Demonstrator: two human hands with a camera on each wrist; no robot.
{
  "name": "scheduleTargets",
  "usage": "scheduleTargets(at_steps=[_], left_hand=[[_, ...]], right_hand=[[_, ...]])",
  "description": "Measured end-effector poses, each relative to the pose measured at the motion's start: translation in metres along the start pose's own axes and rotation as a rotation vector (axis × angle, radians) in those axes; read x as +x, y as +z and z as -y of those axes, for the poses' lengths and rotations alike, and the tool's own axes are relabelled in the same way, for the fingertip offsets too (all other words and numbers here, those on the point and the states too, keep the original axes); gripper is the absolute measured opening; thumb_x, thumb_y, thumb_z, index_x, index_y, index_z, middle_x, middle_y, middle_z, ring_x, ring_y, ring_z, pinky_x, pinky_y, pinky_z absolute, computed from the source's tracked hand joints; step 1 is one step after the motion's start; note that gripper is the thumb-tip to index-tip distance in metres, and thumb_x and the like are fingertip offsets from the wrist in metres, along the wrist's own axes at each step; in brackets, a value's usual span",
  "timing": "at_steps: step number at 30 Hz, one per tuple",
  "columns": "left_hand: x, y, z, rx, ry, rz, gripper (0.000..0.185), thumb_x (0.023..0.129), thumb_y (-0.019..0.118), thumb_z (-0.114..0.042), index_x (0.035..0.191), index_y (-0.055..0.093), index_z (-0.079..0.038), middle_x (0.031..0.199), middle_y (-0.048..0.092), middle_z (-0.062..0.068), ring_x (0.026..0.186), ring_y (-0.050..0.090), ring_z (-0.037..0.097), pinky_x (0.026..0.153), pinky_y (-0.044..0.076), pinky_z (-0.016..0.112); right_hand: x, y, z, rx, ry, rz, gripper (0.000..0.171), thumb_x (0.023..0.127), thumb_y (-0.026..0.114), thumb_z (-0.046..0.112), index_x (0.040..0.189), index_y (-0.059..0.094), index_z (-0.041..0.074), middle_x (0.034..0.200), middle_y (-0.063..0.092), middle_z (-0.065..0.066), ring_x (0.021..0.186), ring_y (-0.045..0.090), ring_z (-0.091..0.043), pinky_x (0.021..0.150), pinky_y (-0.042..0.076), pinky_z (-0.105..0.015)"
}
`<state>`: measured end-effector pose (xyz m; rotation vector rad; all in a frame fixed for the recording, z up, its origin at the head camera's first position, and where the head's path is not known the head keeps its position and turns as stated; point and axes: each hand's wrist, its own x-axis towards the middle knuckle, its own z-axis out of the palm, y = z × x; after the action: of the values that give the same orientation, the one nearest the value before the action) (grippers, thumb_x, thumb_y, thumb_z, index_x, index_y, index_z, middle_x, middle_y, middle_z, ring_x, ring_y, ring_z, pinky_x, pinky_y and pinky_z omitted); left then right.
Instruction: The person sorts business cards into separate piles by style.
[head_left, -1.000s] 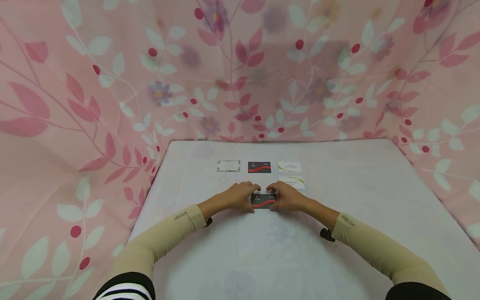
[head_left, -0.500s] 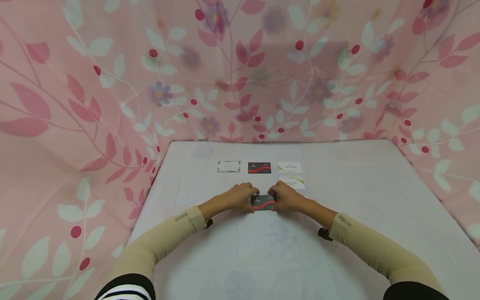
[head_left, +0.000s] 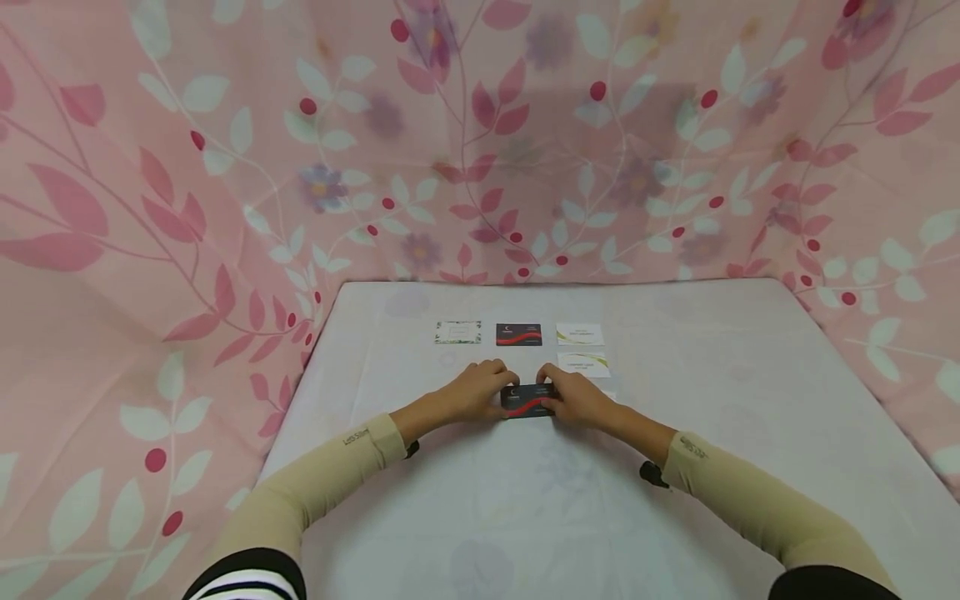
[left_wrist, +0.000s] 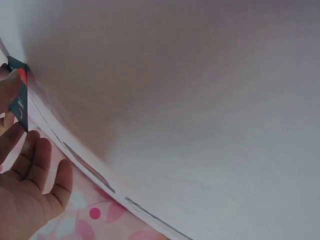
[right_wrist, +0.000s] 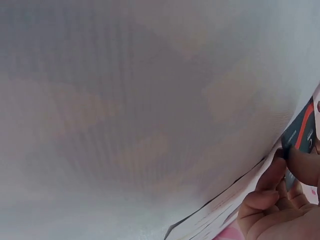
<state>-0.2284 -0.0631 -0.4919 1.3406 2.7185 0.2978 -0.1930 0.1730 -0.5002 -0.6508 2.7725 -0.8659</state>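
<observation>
Dark card with red wave (head_left: 527, 401) sits mid-table, pinched at both short ends: left hand (head_left: 476, 392) grasps its 9 o'clock edge, right hand (head_left: 573, 397) its 3 o'clock edge. At 12 o'clock, four more cards on the white table (head_left: 750, 400): one floral-border card (head_left: 457, 332), one dark red-wave card (head_left: 518, 334), two white cards with green swoosh (head_left: 579, 335) (head_left: 584, 364). Pink floral cloth (head_left: 150, 208) all round.

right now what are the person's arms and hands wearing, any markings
Both forearms are covered by snug beige sleeves with small dark lettering printed near the cuff. The left hand and right hand are bare, with no gloves. A black strap or mount shows under each wrist. Higher up, the left arm has a black-and-white striped sleeve and the right a black one.
</observation>
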Motion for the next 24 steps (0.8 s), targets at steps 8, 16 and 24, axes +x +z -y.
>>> scheduleTargets(at_steps=[8, 16, 24], left_hand=[[-0.003, -0.005, -0.001, -0.006, 0.015, -0.029, 0.070, 0.077, 0.082, -0.049, 0.134, 0.058, -0.016, 0.116, 0.060, 0.001, 0.104, 0.056, 0.016, 0.084, 0.042, 0.035], [-0.004, -0.007, 0.001, 0.071, 0.017, -0.100, 0.067, 0.078, 0.081, -0.046, 0.132, 0.059, -0.014, 0.121, 0.061, 0.002, 0.109, 0.057, 0.019, 0.088, 0.044, 0.039], [-0.002, -0.014, 0.007, 0.056, 0.004, -0.140, 0.062, 0.080, 0.081, -0.042, 0.130, 0.061, -0.011, 0.110, 0.061, 0.003, 0.099, 0.056, 0.016, 0.083, 0.043, 0.040]], right_hand=[[0.002, -0.008, -0.005, 0.212, 0.046, 0.002, 0.024, 0.091, 0.066, 0.006, 0.113, 0.058, 0.012, 0.070, 0.056, -0.001, 0.064, 0.051, -0.012, 0.061, 0.041, -0.026], [0.003, -0.012, -0.007, 0.440, 0.117, 0.017, 0.025, 0.093, 0.066, 0.008, 0.117, 0.059, 0.010, 0.070, 0.057, -0.004, 0.060, 0.053, -0.015, 0.057, 0.044, -0.026], [0.004, -0.016, -0.003, 0.114, -0.080, -0.190, 0.053, 0.085, 0.079, 0.029, 0.127, 0.059, 0.005, 0.116, 0.064, -0.012, 0.087, 0.063, -0.019, 0.074, 0.053, -0.032]])
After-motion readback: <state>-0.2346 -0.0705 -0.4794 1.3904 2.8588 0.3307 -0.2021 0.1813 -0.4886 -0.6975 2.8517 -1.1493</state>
